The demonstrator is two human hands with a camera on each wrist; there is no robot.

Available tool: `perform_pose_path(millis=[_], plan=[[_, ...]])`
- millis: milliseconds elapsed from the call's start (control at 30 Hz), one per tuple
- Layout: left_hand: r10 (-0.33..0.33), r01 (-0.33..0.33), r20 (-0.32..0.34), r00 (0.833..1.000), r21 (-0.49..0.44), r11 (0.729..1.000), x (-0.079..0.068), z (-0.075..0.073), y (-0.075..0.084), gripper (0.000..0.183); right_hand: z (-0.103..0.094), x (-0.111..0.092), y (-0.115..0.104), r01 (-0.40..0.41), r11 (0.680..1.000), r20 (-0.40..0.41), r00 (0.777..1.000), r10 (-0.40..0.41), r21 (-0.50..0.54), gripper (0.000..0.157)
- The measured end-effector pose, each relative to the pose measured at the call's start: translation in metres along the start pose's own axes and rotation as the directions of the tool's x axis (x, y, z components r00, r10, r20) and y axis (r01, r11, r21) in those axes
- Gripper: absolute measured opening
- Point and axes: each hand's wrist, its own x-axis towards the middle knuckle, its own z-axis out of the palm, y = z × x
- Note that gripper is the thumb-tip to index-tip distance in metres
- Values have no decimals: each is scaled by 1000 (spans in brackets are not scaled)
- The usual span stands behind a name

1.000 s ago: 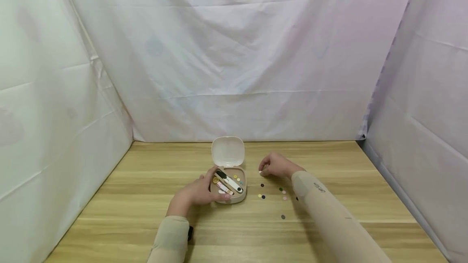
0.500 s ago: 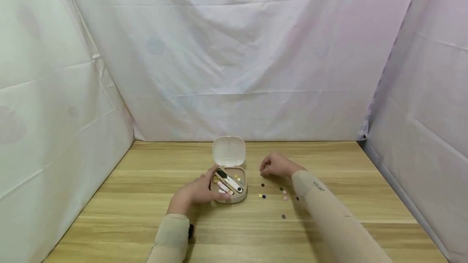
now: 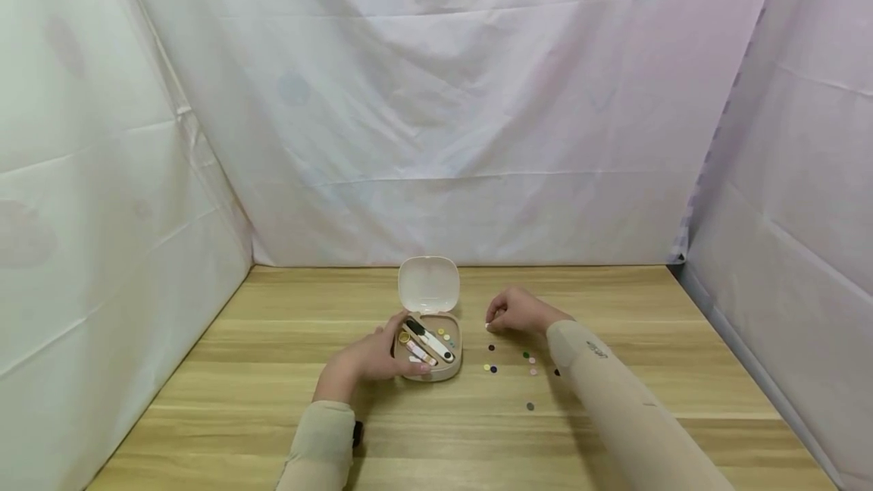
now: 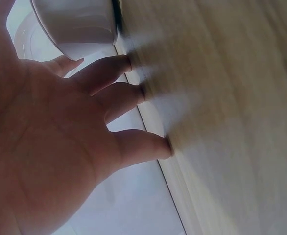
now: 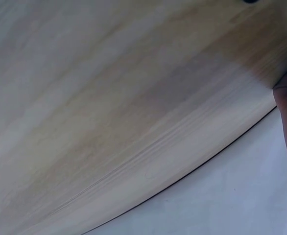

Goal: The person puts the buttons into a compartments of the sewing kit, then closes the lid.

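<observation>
A small beige-white plastic box (image 3: 450, 373) stands on the table with its lid (image 3: 429, 284) raised. Inside lie white thread snips (image 3: 436, 344) with a black end, a gold ring-shaped piece (image 3: 404, 337), a pink-and-white strip (image 3: 420, 353) and several buttons. My left hand (image 3: 364, 358) holds the box at its left, thumb on the near wall, index finger toward the back; its other fingertips touch the tabletop in the left wrist view. Right of the box, my right hand (image 3: 520, 311) pinches a white button (image 3: 487, 326) at the table surface. The right wrist view catches only that hand's edge.
Loose buttons lie on the wooden table (image 3: 259, 400) right of the box: a dark one (image 3: 491, 348), a yellow one (image 3: 486, 367), a navy one (image 3: 494, 370), a green one (image 3: 526, 355), pink ones and a grey one (image 3: 530, 406). White cloth (image 3: 436, 112) hangs around the table.
Hardly anything moves. The left hand stays at the box; the right hand stays low over the same spot, with the white button showing slightly more between its fingertips than half a second ago.
</observation>
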Motion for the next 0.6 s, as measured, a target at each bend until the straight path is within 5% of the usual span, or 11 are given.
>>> perform_pose_path(millis=[600], plan=[[1, -1, -6, 1000, -15, 1000, -3, 0, 2, 122, -3, -2, 0, -11, 997, 4, 1000, 11, 70, 4]])
